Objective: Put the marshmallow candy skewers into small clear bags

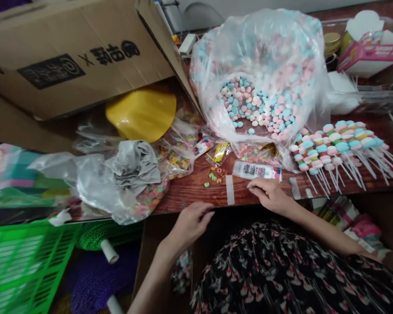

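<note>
Your right hand (270, 195) lies with its fingers extended and a little spread, pinching nothing you can see. Its fingertips (253, 185) rest on the wood-grain counter (196, 194) just below a white barcode-labelled packet (256, 171), though you can't tell whether they touch it. Your left hand (191, 224) sits at the counter's near edge with its fingers (205, 210) loosely curled; you can't tell whether they hold anything small. Ahead of the gap between your hands lies a small scatter of green and orange candy pieces (212, 178), and a strip of white tape (229, 189) runs to the near edge just beside it. Beyond the packet, a clear plastic bag (265, 39) sits open around a heap of round pastel candies (255, 107), well within the counter's far half. Toward the right edge, white sticks threaded with stacked pastel candies (340, 146) lie fanned out together. On the left, a crumpled plastic bag (94, 181) lies near a yellow dome-shaped object (140, 114), under the tilted flap of a cardboard box (68, 56). Below the counter's near edge, a green plastic crate (26, 266) stands left of your dark floral clothing (281, 270).
</note>
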Demonstrator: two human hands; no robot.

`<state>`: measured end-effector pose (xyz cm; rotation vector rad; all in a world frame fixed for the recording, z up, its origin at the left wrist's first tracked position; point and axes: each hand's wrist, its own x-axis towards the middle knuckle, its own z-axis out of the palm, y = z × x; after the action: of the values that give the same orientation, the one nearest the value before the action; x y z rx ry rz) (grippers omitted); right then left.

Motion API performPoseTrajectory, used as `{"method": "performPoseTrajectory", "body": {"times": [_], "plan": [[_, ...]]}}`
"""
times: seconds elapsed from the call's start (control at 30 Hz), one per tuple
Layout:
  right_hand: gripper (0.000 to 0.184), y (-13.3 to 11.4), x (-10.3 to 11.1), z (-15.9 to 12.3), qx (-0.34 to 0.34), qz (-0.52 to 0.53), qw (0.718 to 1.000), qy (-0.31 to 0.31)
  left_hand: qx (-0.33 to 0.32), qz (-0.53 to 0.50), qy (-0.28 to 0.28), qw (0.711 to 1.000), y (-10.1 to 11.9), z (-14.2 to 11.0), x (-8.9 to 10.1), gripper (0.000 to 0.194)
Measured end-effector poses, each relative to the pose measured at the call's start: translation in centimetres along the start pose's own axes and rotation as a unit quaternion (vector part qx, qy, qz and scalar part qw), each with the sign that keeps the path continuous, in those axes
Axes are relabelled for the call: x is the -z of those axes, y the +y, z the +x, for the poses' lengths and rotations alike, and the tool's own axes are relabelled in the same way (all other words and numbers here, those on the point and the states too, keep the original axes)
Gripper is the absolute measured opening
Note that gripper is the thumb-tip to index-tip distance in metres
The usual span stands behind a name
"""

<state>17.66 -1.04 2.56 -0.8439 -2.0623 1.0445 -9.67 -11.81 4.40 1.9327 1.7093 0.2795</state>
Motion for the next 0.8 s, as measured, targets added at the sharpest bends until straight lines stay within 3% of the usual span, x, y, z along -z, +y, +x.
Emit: {"method": "performPoseTrajectory", "body": {"times": [0.07,0.13,0.2,0.27,0.37,0.5,0.67,0.8], "plan": [[0.017,-0.4,-0.2,0.4,0.033,-0.019,0.999,0.034,-0.123,0.026,0.035,0.991,3.3,5.3,-1.5,0.024],[0.019,-0.3,0.3,0.4,0.052,-0.048,0.995,0.074,-0.195,0.1,0.042,0.975,6.7,10.1,-2.9,0.023],[0.019,0.1,1.9,-0.3,0.049,-0.093,0.987,0.123,-0.226,0.176,0.015,0.958,9.2,13.5,-3.8,0.022],[0.017,0.8,4.6,-1.8,0.024,-0.158,0.971,0.176,-0.24,0.238,-0.004,0.941,10.4,15.4,-4.3,0.023],[0.016,1.6,9.2,-5.1,-0.032,-0.254,0.934,0.248,-0.255,0.279,0.002,0.926,9.8,16.4,-4.5,0.026],[0.015,2.4,14.0,-8.2,-0.096,-0.364,0.872,0.313,-0.277,0.267,0.059,0.921,7.1,16.4,-4.9,0.03],[0.016,2.9,17.0,-7.4,-0.152,-0.489,0.799,0.317,-0.306,0.213,0.157,0.915,5.6,16.3,-5.8,0.017],[0.02,2.9,19.3,-6.1,-0.202,-0.542,0.748,0.326,-0.278,0.17,0.168,0.93,6.1,15.9,-5.7,0.017]]}}
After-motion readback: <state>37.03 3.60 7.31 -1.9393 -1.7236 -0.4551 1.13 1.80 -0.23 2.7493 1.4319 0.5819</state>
